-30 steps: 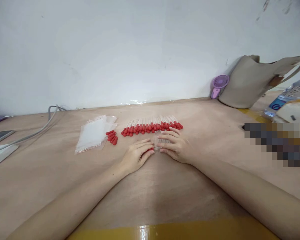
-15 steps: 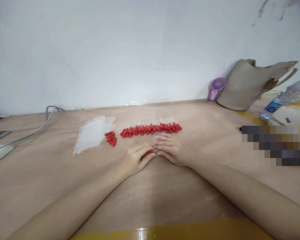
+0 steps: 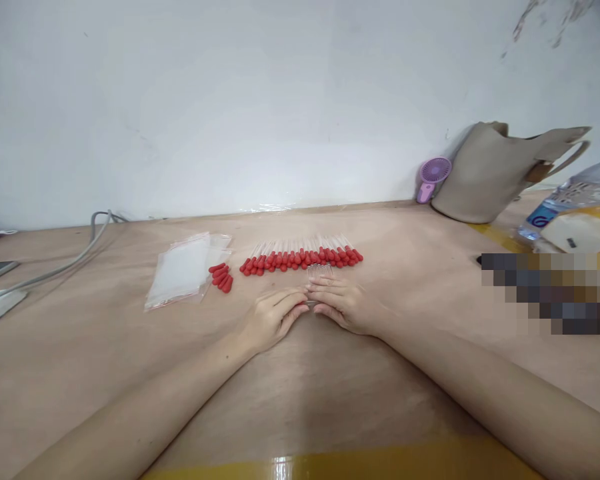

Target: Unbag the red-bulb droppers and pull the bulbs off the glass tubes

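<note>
Close together at the table's middle, my hands meet over a dropper. My left hand (image 3: 275,319) pinches its red rubber bulb, nearly hidden by the fingers. My right hand (image 3: 344,303) grips its clear glass tube (image 3: 311,303), of which a short piece shows between the hands. Several loose glass tubes (image 3: 320,271) stick out beyond my right fingertips. Just past them lies a row of droppers (image 3: 301,257), red bulbs toward me and clear tubes toward the wall. Left of the row is a small pile of loose red bulbs (image 3: 222,277).
Clear zip bags (image 3: 179,270) lie left of the loose bulbs. A grey cable (image 3: 75,257) crosses the far left. At the right stand a purple hand fan (image 3: 434,175), a beige bag (image 3: 480,177) and a water bottle (image 3: 575,195). A pixelated patch covers something below them.
My hands have drawn slightly closer together, and less of the red bulb shows between them. The view has shifted a little. The row and the loose bulbs stay put.
</note>
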The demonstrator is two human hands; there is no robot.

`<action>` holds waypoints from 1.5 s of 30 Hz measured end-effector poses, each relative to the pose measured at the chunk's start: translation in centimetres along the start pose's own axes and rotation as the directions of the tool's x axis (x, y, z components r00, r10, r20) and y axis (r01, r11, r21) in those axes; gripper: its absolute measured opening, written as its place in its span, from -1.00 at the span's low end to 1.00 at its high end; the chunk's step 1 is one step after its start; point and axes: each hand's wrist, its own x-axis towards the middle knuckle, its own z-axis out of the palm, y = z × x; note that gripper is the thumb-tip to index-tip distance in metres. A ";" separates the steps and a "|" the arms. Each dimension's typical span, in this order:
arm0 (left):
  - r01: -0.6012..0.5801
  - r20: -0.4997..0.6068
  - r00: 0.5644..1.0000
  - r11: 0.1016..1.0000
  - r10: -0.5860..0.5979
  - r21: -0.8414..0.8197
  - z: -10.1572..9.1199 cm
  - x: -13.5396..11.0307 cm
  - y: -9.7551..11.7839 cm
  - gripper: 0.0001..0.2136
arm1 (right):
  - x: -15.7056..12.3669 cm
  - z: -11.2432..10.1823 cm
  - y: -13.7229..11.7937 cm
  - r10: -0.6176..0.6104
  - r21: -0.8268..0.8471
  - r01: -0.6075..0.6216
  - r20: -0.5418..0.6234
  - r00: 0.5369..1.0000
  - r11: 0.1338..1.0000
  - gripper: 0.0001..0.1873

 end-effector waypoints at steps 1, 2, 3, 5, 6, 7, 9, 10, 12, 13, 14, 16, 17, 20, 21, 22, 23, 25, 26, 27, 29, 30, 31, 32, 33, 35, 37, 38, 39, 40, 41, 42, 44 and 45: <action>0.005 0.011 1.000 1.000 -0.005 -0.002 0.0 0.0 0.0 -0.84 | 0.0 0.0 0.0 0.000 0.009 0.000 0.008 1.000 1.000 -0.72; 0.010 0.024 1.000 1.000 -0.010 -0.001 0.1 0.0 -0.1 -0.82 | 0.0 0.1 0.0 -0.003 0.012 0.002 0.012 1.000 1.000 -0.73; 0.011 0.035 0.999 1.000 -0.011 0.003 0.1 0.0 -0.1 -0.81 | -0.1 0.2 0.1 -0.004 0.010 0.004 0.010 1.000 1.000 -0.74; 0.011 0.051 0.999 1.000 -0.012 0.021 0.1 0.1 -0.1 -0.79 | -0.1 0.3 0.1 -0.008 0.003 0.008 0.002 1.000 1.000 -0.75; 0.010 0.057 0.998 0.999 -0.012 0.031 0.1 0.2 -0.1 -0.79 | -0.1 0.3 0.1 -0.010 0.004 0.010 -0.002 1.000 1.000 -0.75; 0.007 0.061 0.998 0.999 -0.010 0.040 0.0 0.2 -0.1 -0.80 | -0.2 0.3 0.1 -0.013 0.005 0.013 -0.009 1.000 1.000 -0.75; -0.001 0.072 0.997 0.999 -0.003 0.052 -0.1 0.4 -0.1 -0.82 | -0.2 0.3 0.0 -0.025 -0.003 0.025 -0.022 0.999 1.000 -0.76; -0.007 0.082 0.997 0.998 0.002 0.056 -0.2 0.4 -0.1 -0.82 | -0.2 0.2 -0.1 -0.037 -0.016 0.036 -0.025 0.999 0.999 -0.78; -0.022 0.104 0.994 0.998 0.016 0.062 -0.4 0.5 -0.1 -0.81 | -0.1 0.1 -0.2 -0.065 -0.056 0.063 -0.033 0.997 0.996 -0.81; -0.028 0.118 0.993 0.997 0.020 0.065 -0.5 0.6 -0.1 -0.80 | -0.1 0.0 -0.3 -0.079 -0.077 0.076 -0.033 0.996 0.994 -0.83; -0.033 0.131 0.991 0.997 0.023 0.068 -0.6 0.6 -0.1 -0.79 | -0.1 -0.1 -0.3 -0.090 -0.094 0.087 -0.033 0.995 0.992 -0.84; -0.037 0.152 0.988 0.997 0.025 0.072 -0.7 0.6 -0.1 -0.78 | -0.1 -0.2 -0.4 -0.101 -0.116 0.096 -0.034 0.994 0.989 -0.85; -0.038 0.164 0.986 0.997 0.026 0.071 -0.8 0.6 -0.1 -0.78 | -0.1 -0.3 -0.5 -0.103 -0.123 0.098 -0.034 0.994 0.988 -0.86; -0.039 0.196 0.980 0.997 0.026 0.064 -0.9 0.5 -0.1 -0.79 | -0.1 -0.4 -0.5 -0.113 -0.139 0.106 -0.039 0.993 0.985 -0.86; -0.035 0.204 0.979 0.998 0.023 0.060 -0.9 0.5 0.0 -0.79 | -0.1 -0.4 -0.5 -0.118 -0.143 0.111 -0.038 0.992 0.983 -0.86; -0.030 0.212 0.977 0.998 0.018 0.054 -0.9 0.5 0.0 -0.79 | -0.1 -0.4 -0.6 -0.125 -0.146 0.118 -0.037 0.991 0.982 -0.86; -0.023 0.219 0.976 0.999 0.012 0.047 -1.0 0.5 0.0 -0.79 | -0.1 -0.4 -0.6 -0.130 -0.150 0.124 -0.037 0.991 0.981 -0.85; -0.009 0.235 0.972 1.000 0.002 0.027 -1.1 0.5 0.1 -0.80 | -0.1 -0.4 -0.7 -0.144 -0.157 0.136 -0.044 0.989 0.978 -0.85; -0.002 0.245 0.970 1.000 -0.002 0.015 -1.1 0.6 0.1 -0.80 | -0.1 -0.4 -0.7 -0.150 -0.161 0.141 -0.049 0.987 0.977 -0.85; 0.005 0.254 0.967 1.000 -0.007 0.006 -1.1 0.6 0.1 -0.80 | -0.1 -0.4 -0.8 -0.155 -0.165 0.144 -0.057 0.986 0.976 -0.85; 0.018 0.273 0.962 1.000 -0.014 -0.012 -1.2 0.6 0.1 -0.80 | -0.1 -0.4 -0.8 -0.162 -0.169 0.149 -0.069 0.984 0.974 -0.85; 0.022 0.282 0.959 1.000 -0.016 -0.019 -1.2 0.5 0.1 -0.80 | -0.1 -0.4 -0.8 -0.166 -0.171 0.152 -0.071 0.984 0.974 -0.85; 0.026 0.288 0.957 0.999 -0.018 -0.025 -1.2 0.5 0.1 -0.80 | -0.1 -0.5 -0.8 -0.169 -0.173 0.155 -0.071 0.983 0.973 -0.85; 0.029 0.290 0.957 0.999 -0.019 -0.030 -1.3 0.4 0.0 -0.80 | -0.1 -0.5 -0.8 -0.173 -0.175 0.158 -0.069 0.983 0.972 -0.85; 0.033 0.289 0.957 0.999 -0.021 -0.034 -1.3 0.4 0.0 -0.80 | -0.1 -0.5 -0.8 -0.177 -0.178 0.163 -0.067 0.982 0.970 -0.85; 0.037 0.284 0.959 0.999 -0.024 -0.040 -1.3 0.3 0.0 -0.79 | 0.0 -0.7 -0.9 -0.188 -0.191 0.173 -0.066 0.980 0.966 -0.85; 0.037 0.289 0.957 0.998 -0.021 -0.049 -1.4 0.2 0.0 -0.79 | 0.0 -0.8 -0.9 -0.205 -0.208 0.185 -0.075 0.976 0.960 -0.84; 0.036 0.292 0.956 0.998 -0.018 -0.056 -1.4 0.1 -0.1 -0.80 | 0.0 -0.8 -0.9 -0.215 -0.216 0.194 -0.081 0.973 0.957 -0.84; 0.036 0.296 0.955 0.997 -0.016 -0.062 -1.4 0.1 -0.1 -0.81 | 0.0 -0.9 -0.9 -0.223 -0.223 0.199 -0.086 0.971 0.954 -0.84; 0.039 0.299 0.954 0.997 -0.017 -0.068 -1.4 0.0 -0.1 -0.81 | -0.1 -0.9 -0.9 -0.228 -0.227 0.204 -0.087 0.970 0.952 -0.84; 0.044 0.299 0.954 0.996 -0.020 -0.073 -1.4 0.0 -0.1 -0.82 | -0.1 -1.0 -0.9 -0.229 -0.229 0.205 -0.085 0.970 0.952 -0.83; 0.050 0.298 0.954 0.996 -0.025 -0.076 -1.4 0.0 -0.1 -0.82 | -0.2 -1.0 -0.8 -0.228 -0.230 0.205 -0.080 0.970 0.952 -0.83; 0.063 0.294 0.955 0.995 -0.037 -0.079 -1.5 0.0 -0.1 -0.81 | -0.2 -1.0 -0.8 -0.224 -0.230 0.203 -0.068 0.972 0.952 -0.83; 0.069 0.290 0.956 0.995 -0.043 -0.079 -1.5 -0.1 -0.1 -0.81 | -0.3 -1.1 -0.8 -0.221 -0.230 0.201 -0.063 0.973 0.952 -0.83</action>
